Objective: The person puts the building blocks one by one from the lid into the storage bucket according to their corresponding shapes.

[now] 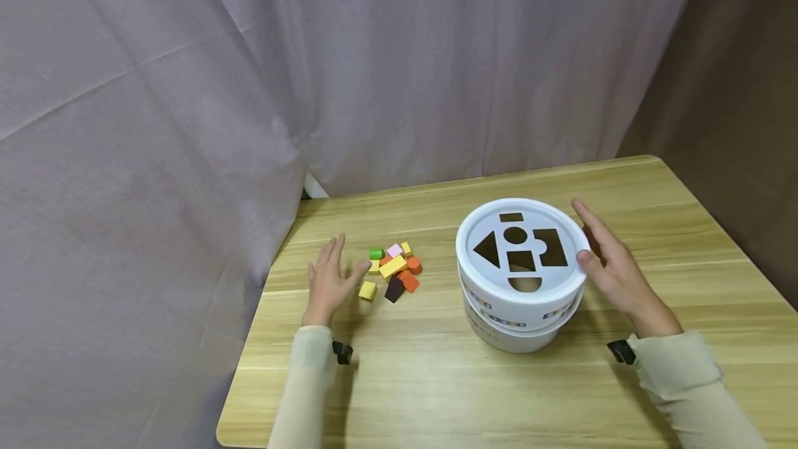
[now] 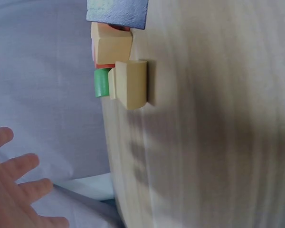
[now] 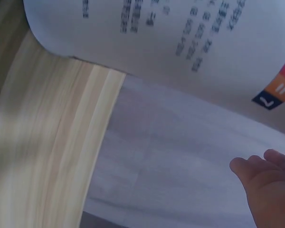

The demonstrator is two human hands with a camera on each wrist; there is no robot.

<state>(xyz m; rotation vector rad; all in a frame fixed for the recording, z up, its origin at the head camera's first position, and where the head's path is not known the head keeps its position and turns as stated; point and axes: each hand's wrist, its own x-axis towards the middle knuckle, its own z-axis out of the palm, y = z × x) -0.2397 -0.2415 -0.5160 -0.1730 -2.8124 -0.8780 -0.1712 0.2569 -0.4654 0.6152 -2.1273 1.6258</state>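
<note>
A white bucket (image 1: pixel 522 317) stands on the table with a white lid (image 1: pixel 492 281) that has several cut-out shapes, among them a triangle, a circle and rectangles. Beside its right side my right hand (image 1: pixel 617 279) is held with straight fingers; the thumb overlaps the lid's rim, and I cannot tell whether it touches. My left hand (image 1: pixel 330 283), fingers spread and holding nothing, hovers left of a small pile of blocks. Nearest to it lies a yellow block (image 1: pixel 368 290). The pile has a dark block (image 1: pixel 394 289), a green cylinder (image 1: pixel 377 253), a pink block (image 1: pixel 395 250) and an orange cylinder (image 1: pixel 414 265).
The wooden table (image 1: pixel 424 380) has rounded corners. Grey curtain cloth (image 1: pixel 399 75) hangs behind and to the left, and a darker brown cloth (image 1: pixel 736 123) hangs on the right. Printed text marks the bucket's side in the right wrist view.
</note>
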